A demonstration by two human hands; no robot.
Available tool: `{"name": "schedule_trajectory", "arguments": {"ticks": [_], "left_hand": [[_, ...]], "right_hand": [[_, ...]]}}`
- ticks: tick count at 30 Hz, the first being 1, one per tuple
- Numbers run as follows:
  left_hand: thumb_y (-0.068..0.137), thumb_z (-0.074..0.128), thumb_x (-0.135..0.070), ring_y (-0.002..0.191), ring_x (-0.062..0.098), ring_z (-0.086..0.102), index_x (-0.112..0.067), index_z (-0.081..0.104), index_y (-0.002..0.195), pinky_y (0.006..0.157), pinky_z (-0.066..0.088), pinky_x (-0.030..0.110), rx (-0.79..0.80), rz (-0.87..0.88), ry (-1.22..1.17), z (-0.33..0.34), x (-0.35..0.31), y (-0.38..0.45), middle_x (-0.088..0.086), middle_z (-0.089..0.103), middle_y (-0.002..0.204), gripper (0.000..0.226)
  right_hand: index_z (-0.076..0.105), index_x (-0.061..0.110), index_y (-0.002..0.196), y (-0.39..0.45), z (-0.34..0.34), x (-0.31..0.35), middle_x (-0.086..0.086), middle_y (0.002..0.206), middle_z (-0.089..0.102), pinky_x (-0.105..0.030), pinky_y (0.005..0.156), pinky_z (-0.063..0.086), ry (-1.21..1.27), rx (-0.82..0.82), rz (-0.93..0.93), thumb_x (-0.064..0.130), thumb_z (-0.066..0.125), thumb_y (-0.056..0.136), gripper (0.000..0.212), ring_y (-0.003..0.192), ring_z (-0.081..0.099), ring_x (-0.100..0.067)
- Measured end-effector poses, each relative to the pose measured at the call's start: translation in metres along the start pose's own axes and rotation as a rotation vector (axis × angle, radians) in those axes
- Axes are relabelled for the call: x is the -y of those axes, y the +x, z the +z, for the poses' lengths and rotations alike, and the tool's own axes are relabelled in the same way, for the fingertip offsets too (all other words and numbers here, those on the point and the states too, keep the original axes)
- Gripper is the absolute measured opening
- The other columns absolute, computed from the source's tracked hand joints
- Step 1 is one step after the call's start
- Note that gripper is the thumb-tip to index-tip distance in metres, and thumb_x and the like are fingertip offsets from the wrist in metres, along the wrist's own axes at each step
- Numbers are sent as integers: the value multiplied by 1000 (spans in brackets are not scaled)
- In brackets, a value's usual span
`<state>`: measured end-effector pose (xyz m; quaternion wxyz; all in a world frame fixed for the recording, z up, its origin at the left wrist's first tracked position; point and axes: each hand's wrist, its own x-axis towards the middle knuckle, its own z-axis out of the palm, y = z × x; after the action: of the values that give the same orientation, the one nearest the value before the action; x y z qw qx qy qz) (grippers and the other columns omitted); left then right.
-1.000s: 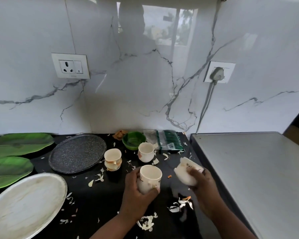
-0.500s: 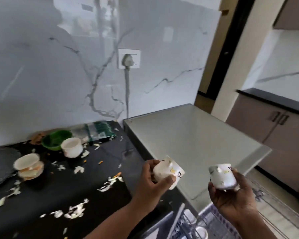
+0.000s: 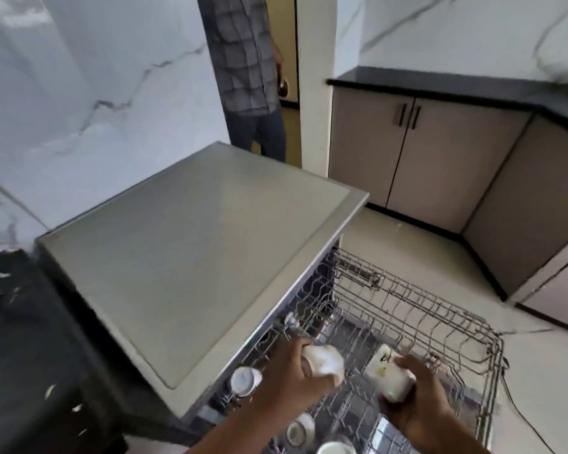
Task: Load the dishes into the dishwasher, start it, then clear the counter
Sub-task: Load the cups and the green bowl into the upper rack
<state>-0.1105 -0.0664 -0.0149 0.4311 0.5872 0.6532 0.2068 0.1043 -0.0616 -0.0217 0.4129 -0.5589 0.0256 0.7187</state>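
Head view: the left hand (image 3: 295,378) curls round a white cup (image 3: 325,360), thumb under it and fingers over its top, holding it on its side above the pulled-out rack (image 3: 440,322); the right hand (image 3: 420,401) grips a second cup (image 3: 387,375), white with a small yellow mark, also tilted, just right of the first; the two cups are near each other but apart; both hang over the wire rack, not yet set in it. The rack juts from the dishwasher (image 3: 194,257), whose flat grey top fills the middle of the picture; an upturned cup (image 3: 243,381) sits in the rack at its left edge, under the lip of the top; two more cups (image 3: 300,429) show at the bottom edge, between the forearms. To the left lies the dark bench (image 3: 30,355), strewn with pale scraps; behind it rises a marble wall (image 3: 79,93). Beyond the dishwasher a person (image 3: 246,70) in a checked shirt stands in a doorway; to the right run beige cabinets (image 3: 423,158) under a black top, above a pale floor (image 3: 423,253); a thin cable (image 3: 518,411) trails on the floor beside the rack.
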Motion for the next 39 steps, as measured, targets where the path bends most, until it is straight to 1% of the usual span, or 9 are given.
{"name": "schedule_trajectory", "arguments": {"ticks": [4,6,9,13,17,22,26,31,39], "left_hand": [[67,77,-52,99,13,57,-28,43,126,80,51,29,-64,-231,110,9,33,31,-5,58,115,73],[69,76,-52,98,14,56,-22,44,127,73,49,24,-156,-252,251,6,43,48,-4,57,114,72],[74,77,-42,92,16,56,-17,50,125,76,46,24,-192,-254,253,7,52,77,-3,58,106,63],[84,72,-31,94,21,55,-15,53,121,70,32,21,-214,-330,236,18,64,107,0,59,111,45],[81,74,-38,115,23,56,-17,53,129,79,34,26,-233,-371,301,35,79,126,4,61,125,56],[67,83,-47,101,31,64,-15,63,120,80,45,34,-305,-341,451,54,102,137,11,68,111,65],[79,72,-48,127,28,46,-25,39,145,96,37,37,-249,-441,493,56,93,143,10,50,139,78],[80,74,-41,123,31,47,-26,34,149,95,33,38,-301,-426,473,56,96,139,13,52,136,81],[89,60,-49,137,36,32,-18,4,154,106,29,51,-97,-480,684,64,113,160,11,29,154,92]], "right_hand": [[51,7,114,41,-16,-18,-21,83,60,-25,44,43,-376,-27,-16,26,67,55,64,49,52,-25],[45,14,120,60,-9,-32,-24,100,59,-25,45,42,-629,-14,-60,22,74,62,66,61,58,-29],[42,27,119,92,7,-54,-11,114,50,-24,49,47,-941,-22,-202,26,83,67,67,79,61,-21],[29,38,115,109,30,-67,6,112,38,-21,65,50,-1293,-40,-340,42,78,71,65,88,56,-11],[26,30,127,135,46,-80,3,124,42,-36,81,54,-1426,-57,-379,41,70,76,68,99,60,-21],[23,24,136,162,59,-90,-4,131,36,-41,80,55,-1607,-44,-357,40,67,83,71,108,58,-29],[21,20,141,173,62,-94,-9,135,32,-41,87,53,-1722,-29,-378,39,64,87,71,119,50,-31],[20,18,140,179,60,-95,-11,133,26,-41,88,53,-1810,16,-416,42,61,89,69,119,49,-33],[14,22,148,188,53,-95,-13,147,21,-43,91,52,-1860,66,-449,48,64,86,83,123,48,-35]]}}
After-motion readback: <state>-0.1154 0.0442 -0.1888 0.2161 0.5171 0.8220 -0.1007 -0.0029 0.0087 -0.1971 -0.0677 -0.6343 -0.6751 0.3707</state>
